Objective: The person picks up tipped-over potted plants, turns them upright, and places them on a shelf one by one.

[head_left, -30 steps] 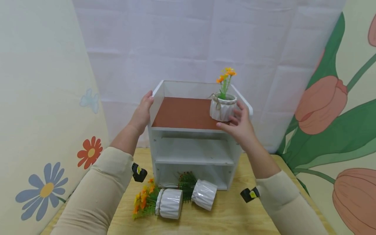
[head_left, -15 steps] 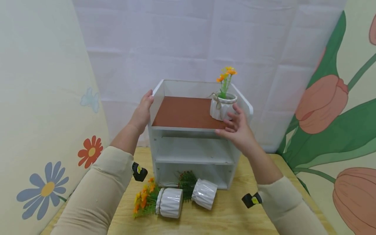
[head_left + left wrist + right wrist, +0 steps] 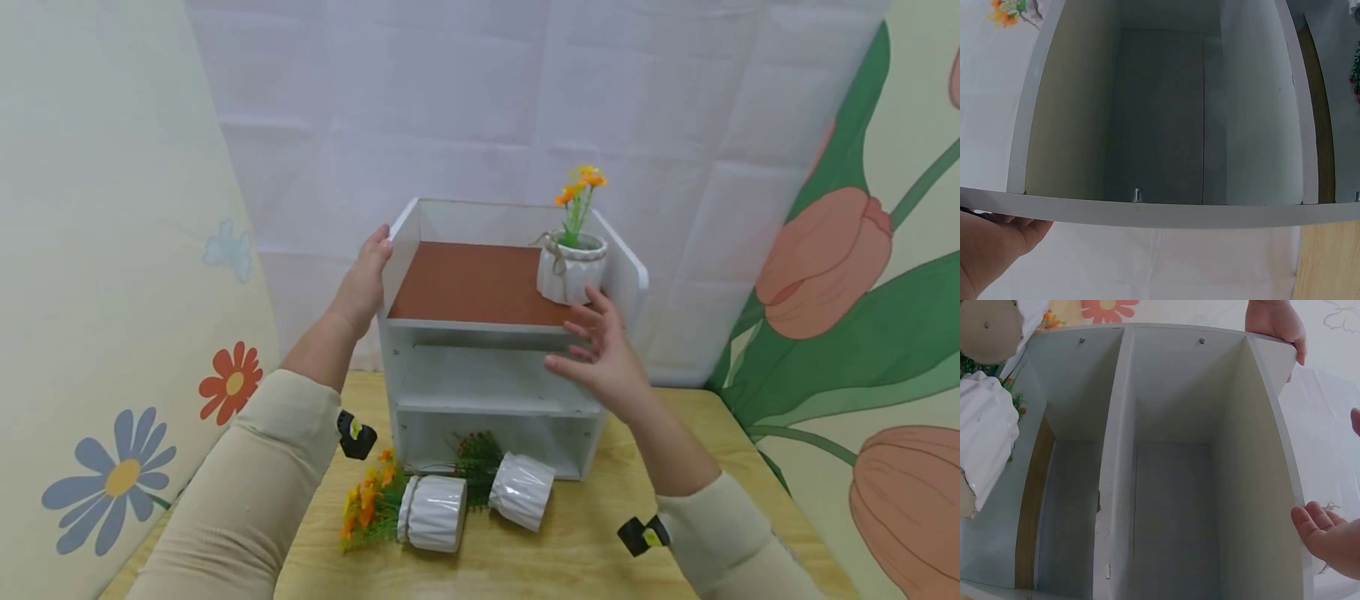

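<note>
A white shelf unit (image 3: 491, 408) with a red-brown top board stands on the table. My left hand (image 3: 363, 282) grips the upper edge of its left side panel; in the right wrist view its fingers bend over that panel. On the top board, at the right, an upright white ceramic pot (image 3: 567, 271) holds orange and yellow artificial flowers, with twine tied round it. My right hand (image 3: 603, 354) is in front of and below this pot, fingers spread and apart, holding nothing. Its fingertips overlap the pot's lower edge in the head view; whether they touch, I cannot tell.
Two more white pots lie on their sides before the shelf: one with orange flowers (image 3: 435, 512), one with red-dotted greenery (image 3: 522, 490) reaching into the bottom compartment. A white cloth (image 3: 487, 100) hangs behind. Painted walls flank the wooden table (image 3: 592, 542).
My right hand has let go of the upright pot and drawn down and toward me, its fingers spreading. The pot stays on the top board. My left hand keeps its place on the side panel.
</note>
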The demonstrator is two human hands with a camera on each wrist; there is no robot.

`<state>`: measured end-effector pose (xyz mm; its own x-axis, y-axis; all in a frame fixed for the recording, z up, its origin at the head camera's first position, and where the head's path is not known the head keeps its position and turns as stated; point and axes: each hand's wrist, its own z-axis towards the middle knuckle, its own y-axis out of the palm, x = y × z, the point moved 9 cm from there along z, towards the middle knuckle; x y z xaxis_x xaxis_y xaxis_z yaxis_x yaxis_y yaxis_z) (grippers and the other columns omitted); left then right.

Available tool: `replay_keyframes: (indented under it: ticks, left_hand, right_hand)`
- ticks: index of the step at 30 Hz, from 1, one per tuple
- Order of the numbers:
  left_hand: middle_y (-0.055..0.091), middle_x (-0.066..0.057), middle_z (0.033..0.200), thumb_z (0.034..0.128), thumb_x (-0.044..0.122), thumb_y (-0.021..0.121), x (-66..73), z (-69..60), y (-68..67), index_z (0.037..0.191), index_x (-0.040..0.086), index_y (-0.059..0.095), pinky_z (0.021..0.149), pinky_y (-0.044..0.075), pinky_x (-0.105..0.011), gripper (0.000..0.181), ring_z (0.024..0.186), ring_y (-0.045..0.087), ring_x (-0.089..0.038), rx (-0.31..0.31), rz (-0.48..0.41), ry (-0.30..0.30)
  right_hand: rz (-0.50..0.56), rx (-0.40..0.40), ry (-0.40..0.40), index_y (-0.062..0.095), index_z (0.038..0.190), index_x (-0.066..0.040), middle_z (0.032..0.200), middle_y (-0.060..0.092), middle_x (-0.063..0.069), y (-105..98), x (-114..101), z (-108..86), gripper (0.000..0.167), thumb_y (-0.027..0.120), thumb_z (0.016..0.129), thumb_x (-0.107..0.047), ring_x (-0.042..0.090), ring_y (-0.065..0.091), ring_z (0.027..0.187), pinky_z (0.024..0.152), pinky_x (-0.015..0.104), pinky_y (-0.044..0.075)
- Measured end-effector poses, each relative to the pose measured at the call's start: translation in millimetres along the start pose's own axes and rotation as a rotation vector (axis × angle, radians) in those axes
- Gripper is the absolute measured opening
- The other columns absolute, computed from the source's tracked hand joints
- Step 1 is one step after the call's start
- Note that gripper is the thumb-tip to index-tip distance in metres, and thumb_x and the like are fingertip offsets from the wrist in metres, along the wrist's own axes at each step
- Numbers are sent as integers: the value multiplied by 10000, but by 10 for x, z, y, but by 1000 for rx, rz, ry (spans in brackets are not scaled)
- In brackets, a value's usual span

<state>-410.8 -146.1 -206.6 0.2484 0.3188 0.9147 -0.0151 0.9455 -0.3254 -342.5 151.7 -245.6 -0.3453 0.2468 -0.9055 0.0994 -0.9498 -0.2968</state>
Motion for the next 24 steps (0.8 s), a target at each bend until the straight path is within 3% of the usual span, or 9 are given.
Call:
replay_keyframes:
  ticks: [24]
  left_hand:
    - [160, -104, 1624, 1030, 526, 163, 32, -11, -5, 1584, 314, 12, 1143, 144, -695, 612, 1467, 186, -362, 8, -5, -4]
  right_hand:
    - [49, -92, -29, 71, 1572, -206, 1591, 244, 190, 248, 225, -231, 1042, 761, 812, -27, 424, 343, 1411, 1124, 578, 330]
